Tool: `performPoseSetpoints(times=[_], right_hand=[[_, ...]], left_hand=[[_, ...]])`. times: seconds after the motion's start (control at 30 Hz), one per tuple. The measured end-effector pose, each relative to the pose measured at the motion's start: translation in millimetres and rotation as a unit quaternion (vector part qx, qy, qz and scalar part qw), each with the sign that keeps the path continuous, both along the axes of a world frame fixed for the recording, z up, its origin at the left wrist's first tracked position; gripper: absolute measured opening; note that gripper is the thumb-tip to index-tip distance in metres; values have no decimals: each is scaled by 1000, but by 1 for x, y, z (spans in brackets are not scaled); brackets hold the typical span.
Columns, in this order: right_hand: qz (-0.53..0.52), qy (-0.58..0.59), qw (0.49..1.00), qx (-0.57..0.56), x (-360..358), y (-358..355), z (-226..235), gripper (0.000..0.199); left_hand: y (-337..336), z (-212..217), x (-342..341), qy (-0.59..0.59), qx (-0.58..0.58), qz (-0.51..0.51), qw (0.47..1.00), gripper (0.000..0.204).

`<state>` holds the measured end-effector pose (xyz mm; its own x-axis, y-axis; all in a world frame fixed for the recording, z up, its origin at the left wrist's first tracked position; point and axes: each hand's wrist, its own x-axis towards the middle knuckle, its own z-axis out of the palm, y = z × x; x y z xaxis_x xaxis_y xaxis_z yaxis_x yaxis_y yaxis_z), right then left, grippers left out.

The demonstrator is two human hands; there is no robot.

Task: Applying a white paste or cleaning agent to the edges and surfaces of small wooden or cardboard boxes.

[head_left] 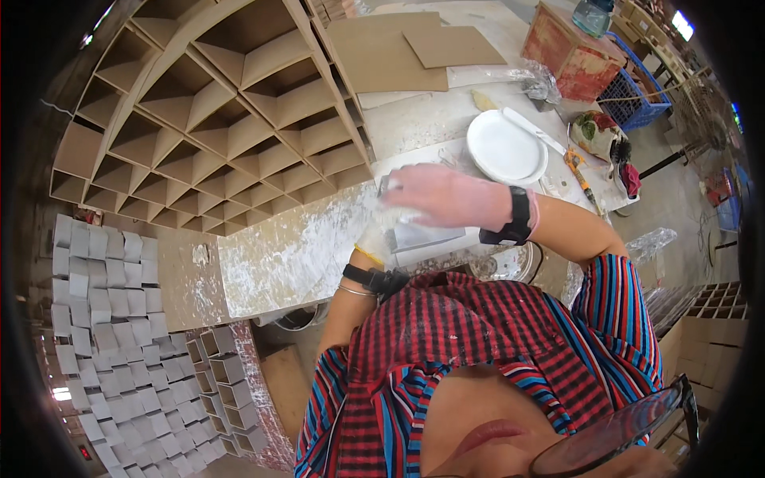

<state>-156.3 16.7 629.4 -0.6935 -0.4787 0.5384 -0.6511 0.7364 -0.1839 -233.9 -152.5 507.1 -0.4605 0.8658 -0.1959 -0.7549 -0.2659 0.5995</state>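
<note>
My left hand (373, 241), in a pale, paint-stained glove with a black band at the wrist, grips the left end of a flat grey piece (426, 236). It holds the piece over the white-smeared worktable (279, 255). My right hand (442, 196), in a thin translucent glove with a black wristband, is blurred and lies across the top of the piece, fingers pointing left. A small dark edge shows at its fingertips. I cannot make out whether the right hand holds anything.
A big brown lattice of square cells (215, 103) fills the upper left. A white plate (505, 146) with a flat tool lies behind my hands, near brown boards (398, 56), a red box (575, 48) and a blue crate (637, 103). Several grey-white cubes (103, 319) lie lower left.
</note>
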Motion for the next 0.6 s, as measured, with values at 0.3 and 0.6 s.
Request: performPoseSetpoints(times=[0.3,0.6], right_hand=[[-95,-16,995,-6,-1,8,9,44],[-102,-39,985,131,-10,0,-1,38]], left_hand=[[-4,2,-2,16,-8,3,1000,36],[8,11,8,-6,-91,53,994,34]])
